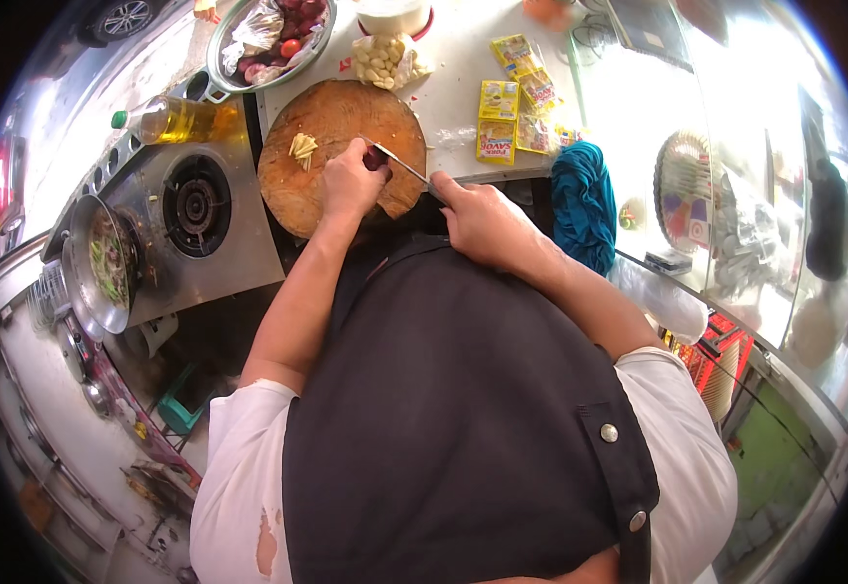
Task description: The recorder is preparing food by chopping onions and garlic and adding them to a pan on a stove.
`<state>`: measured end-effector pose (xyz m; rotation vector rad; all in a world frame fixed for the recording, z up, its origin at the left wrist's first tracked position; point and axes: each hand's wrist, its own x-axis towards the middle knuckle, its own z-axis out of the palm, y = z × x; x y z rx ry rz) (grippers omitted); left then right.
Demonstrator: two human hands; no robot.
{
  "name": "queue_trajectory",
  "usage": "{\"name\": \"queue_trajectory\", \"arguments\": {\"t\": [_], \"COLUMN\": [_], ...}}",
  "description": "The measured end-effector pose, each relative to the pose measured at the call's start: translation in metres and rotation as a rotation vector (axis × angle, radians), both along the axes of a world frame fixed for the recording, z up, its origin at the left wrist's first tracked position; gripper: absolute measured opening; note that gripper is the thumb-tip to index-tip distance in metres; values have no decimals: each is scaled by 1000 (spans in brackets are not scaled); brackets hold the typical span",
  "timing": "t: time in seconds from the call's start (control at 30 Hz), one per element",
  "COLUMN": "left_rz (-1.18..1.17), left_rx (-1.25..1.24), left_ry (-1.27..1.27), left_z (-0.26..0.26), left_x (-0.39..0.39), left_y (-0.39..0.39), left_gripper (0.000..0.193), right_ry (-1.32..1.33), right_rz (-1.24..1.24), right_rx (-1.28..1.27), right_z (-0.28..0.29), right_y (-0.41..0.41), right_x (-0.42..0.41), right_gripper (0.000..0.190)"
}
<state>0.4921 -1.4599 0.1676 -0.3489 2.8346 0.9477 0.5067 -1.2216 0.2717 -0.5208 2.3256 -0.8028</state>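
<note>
A round wooden chopping board (300,197) lies before me. My left hand (354,177) is over its middle, fingers closed on a dark red onion (375,158) that they partly hide. In my right hand (478,215) is the handle of a kitchen knife (403,166). Its blade points up and left, with the tip side at the onion; whether the edge has entered it I cannot tell. Left of my left hand, a small heap of pale cut strips (303,150) sits on the board.
Beyond the board are a bag of peeled garlic (383,62) and a basin (221,73) of red onions. Yellow seasoning sachets (497,120) and a teal cloth (583,204) lie rightward. Leftward stand an oil bottle (175,120), a gas burner (196,206) and a tilted-looking wok (106,263) holding food.
</note>
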Motion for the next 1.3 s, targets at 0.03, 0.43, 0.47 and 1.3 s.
{"name": "queue_trajectory", "arguments": {"t": [0.03,0.43,0.47,1.3], "left_rz": [3,45,25,215], "left_rx": [0,-6,-61,617], "left_ry": [1,13,169,188], "left_z": [0,-7,-11,-18], "left_x": [0,1,4,18], "left_y": [1,7,10,-38], "left_gripper": [33,45,46,52], "right_ry": [-2,86,101,112], "right_rz": [-14,-97,-110,-147], "right_rx": [-16,-192,-192,-220], "right_z": [-4,-84,-90,-85], "right_y": [-4,-22,-20,-26], "right_x": [-3,-12,-11,-13], "right_gripper": [39,38,43,46]}}
